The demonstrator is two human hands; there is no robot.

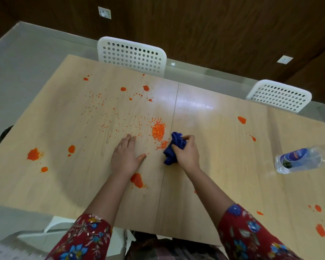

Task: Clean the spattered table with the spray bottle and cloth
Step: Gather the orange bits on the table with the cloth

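The pale wooden table (214,147) is spattered orange. My left hand (125,158) lies flat on it, fingers straight toward 12 o'clock. My right hand (186,152) grips the bunched blue cloth (174,145), just beside the orange grain heap (158,131) at its 11 o'clock. The bottle (304,159) lies on its side at 3 o'clock.

The wooden table (214,147) bears orange spatters (33,154), scattered orange grains (158,130) and a bottle (300,160) lying sideways.

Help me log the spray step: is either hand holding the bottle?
No, the bottle lies on the table, away from both hands; the right hand grips the cloth.
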